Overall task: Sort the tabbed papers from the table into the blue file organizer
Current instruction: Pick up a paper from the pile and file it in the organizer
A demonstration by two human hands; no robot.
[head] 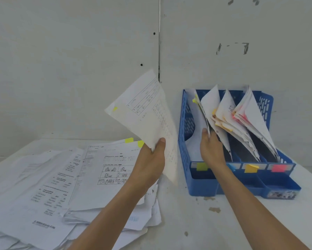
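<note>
Task partly done: bundles already filed in blue organizer (pixel 185 141), 4 colour-labelled slots counted. Big pile (pixel 61 186) left on table (pixel 187 222), too many to count. 1 sheet (pixel 144 114) w/ yellow tab is pinched by left hand (pixel 151 159), raised beside organizer. Filed papers (pixel 211 109) at left end are gripped by right hand (pixel 212 150).

Sheet (pixel 144 112) in my left hand (pixel 151 163): thin matt paper. Organizer (pixel 185 123): smooth blue plastic, perforated walls. Filed papers (pixel 223 112): matt, worn edges. Pile (pixel 61 186): matt printed paper, creased. Table (pixel 196 222): matt white, stained. Wall (pixel 79 60): 2 matt, scuffed panels.
</note>
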